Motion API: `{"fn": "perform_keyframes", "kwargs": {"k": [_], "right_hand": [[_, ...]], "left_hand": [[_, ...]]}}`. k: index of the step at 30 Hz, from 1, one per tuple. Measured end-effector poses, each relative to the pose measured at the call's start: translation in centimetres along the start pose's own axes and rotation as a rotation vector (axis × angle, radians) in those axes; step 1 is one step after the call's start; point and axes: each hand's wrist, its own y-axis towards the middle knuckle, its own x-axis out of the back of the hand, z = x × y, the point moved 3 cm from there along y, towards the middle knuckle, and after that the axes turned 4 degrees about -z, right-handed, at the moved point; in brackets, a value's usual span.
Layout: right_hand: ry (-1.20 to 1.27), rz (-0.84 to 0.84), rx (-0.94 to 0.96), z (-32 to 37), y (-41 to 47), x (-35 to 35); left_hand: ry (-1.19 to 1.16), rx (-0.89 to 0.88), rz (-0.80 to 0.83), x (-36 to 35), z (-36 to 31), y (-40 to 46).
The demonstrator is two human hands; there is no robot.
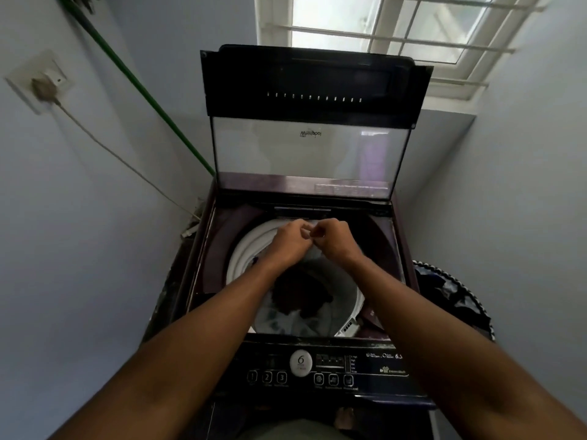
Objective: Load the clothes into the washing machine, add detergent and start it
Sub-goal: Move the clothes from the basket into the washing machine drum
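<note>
While our 2 hands meet over the washing machine at 12 o'clock of the drum, left hand and right hand pinch something small and pale, too blurred to identify; clothes lie inside the drum.

Light: dim room, daylight from window | glare: overexposed panes | blur: soft everywhere | edges: strong wide-angle bending

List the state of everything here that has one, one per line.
Lid: raised, upright.
Drum: holds clothes.
Left hand: pinching something small and pale; too blurred to name.
Right hand: pinching the same thing.
Plug: in the wall socket.
Basket: holds dark cloth.
</note>
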Motion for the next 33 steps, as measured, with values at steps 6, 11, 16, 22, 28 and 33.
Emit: {"fn": "perform_keyframes", "kwargs": {"k": [6, 11, 16, 22, 28, 33], "right_hand": [[-0.024, -0.104, -0.014, -2.8, -0.7, 2.8], [-0.036, -0.240, -0.070, -6.4, -2.6, 5.5], [-0.055, -0.321, -0.154, -10.7, -4.8, 8.9], [-0.010, -0.373, -0.266, -15.7, -5.7, 12.4], [0.014, -0.314, -0.353, -21.6, -7.2, 15.4], [0.034, -0.280, -0.468, -28.1, -9.2, 17.0]], "left_hand": [[0.031, -0.101, 0.060, -3.3, -2.1, 0.5], [0.010, -0.218, 0.160, -6.8, -4.6, 0.2], [0.006, -0.343, 0.268, -10.8, -7.5, -0.5], [0.126, -0.530, 0.280, -15.2, -10.9, -1.3], [0.180, -0.620, 0.269, -20.0, -14.0, -1.5], [0.257, -0.615, 0.427, -25.8, -16.6, -2.2]]}}
